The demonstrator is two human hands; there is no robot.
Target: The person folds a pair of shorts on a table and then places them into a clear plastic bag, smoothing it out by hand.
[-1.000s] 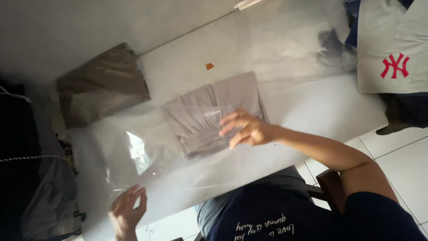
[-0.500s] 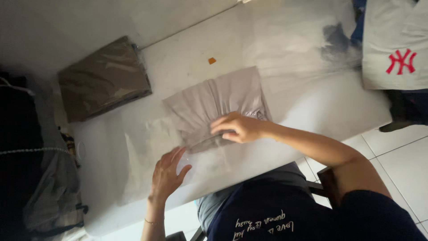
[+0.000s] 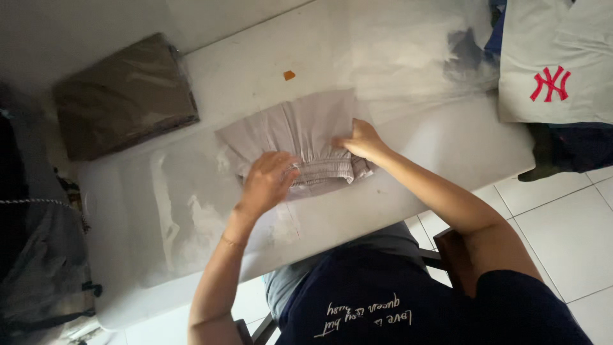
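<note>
Hands both rest on folded grey garment [image 3: 300, 137] at mid table [image 3: 447, 147]: left hand [image 3: 268, 182] pressing its elastic edge, right hand [image 3: 361, 140] w/ fingers seemingly pinching its corner, hard to tell. Clear plastic bag [image 3: 191, 211] lies under; brown packet [image 3: 124, 96] well apart.

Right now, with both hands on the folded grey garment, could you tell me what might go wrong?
The left hand and right hand press the folded grey garment near the table edge; a tug could slide it off. The thin clear plastic sheet may crease or bunch. The small orange scrap might get caught inside.
</note>
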